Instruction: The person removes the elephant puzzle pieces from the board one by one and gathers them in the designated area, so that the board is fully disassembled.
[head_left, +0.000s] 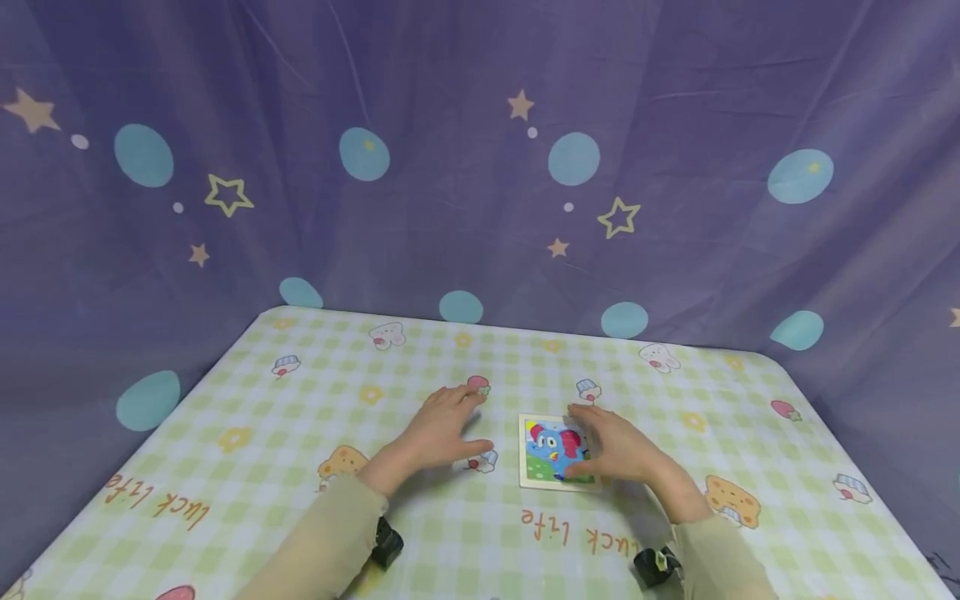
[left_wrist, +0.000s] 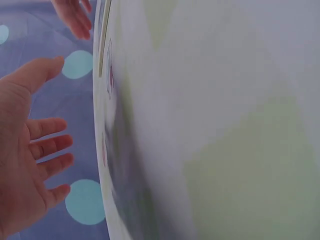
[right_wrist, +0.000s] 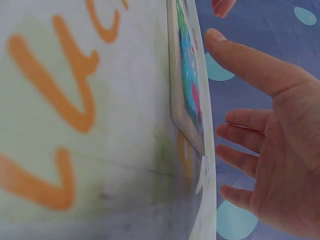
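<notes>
A small square picture puzzle (head_left: 542, 475) with a blue elephant on it lies flat on the checkered tablecloth. My right hand (head_left: 617, 446) is over its right side, thumb and fingers spread apart, hiding part of that edge. In the right wrist view the puzzle (right_wrist: 186, 75) shows its pale wooden edge, and the right hand (right_wrist: 280, 150) hovers above the cloth with nothing held. To the left of the puzzle, my left hand (head_left: 442, 429) hangs over the cloth, fingers spread and holding nothing. The left wrist view shows this hand (left_wrist: 30, 150) with its fingers apart.
The table wears a green-and-white checkered cloth (head_left: 465, 542) printed with cupcakes, flowers and lettering. Behind the table's far edge hangs a purple curtain (head_left: 465, 225) with stars and blue ovals. Black wrist straps (head_left: 386, 543) sit at both sleeves.
</notes>
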